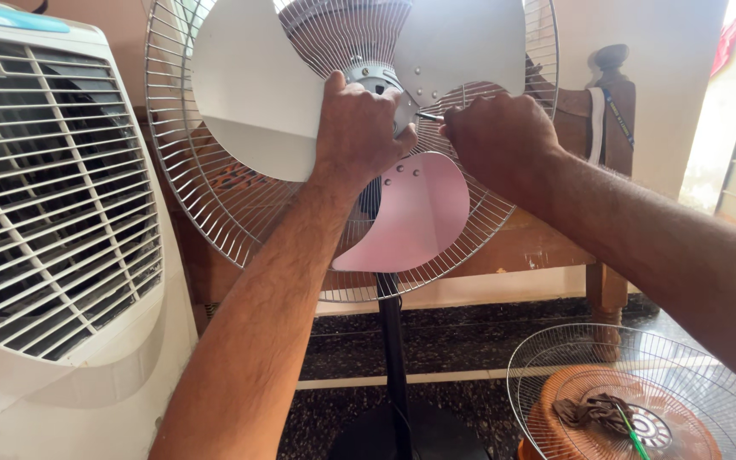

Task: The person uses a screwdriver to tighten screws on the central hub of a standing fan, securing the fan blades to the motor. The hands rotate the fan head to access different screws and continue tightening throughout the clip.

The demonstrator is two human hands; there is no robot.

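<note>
At the far left stands a white air cooler (pixel 53 213) with slatted louvres. Beside it, a pedestal fan (pixel 393 341) rises on a black pole, its rear wire guard (pixel 215 213) round behind three pale blades (pixel 253 94). The left hand (pixel 359 132) is closed around the metal hub (pixel 376 77) at the blades' centre. Just right of it, the right hand (pixel 500 136) pinches a thin screwdriver (pixel 429 117) in a tight grip, its tip at the hub. Behind is a wooden bench (pixel 530 243). Lower right, the loose front guard (pixel 641 392) lies over an orange stool (pixel 572 426) on the floor.
</note>
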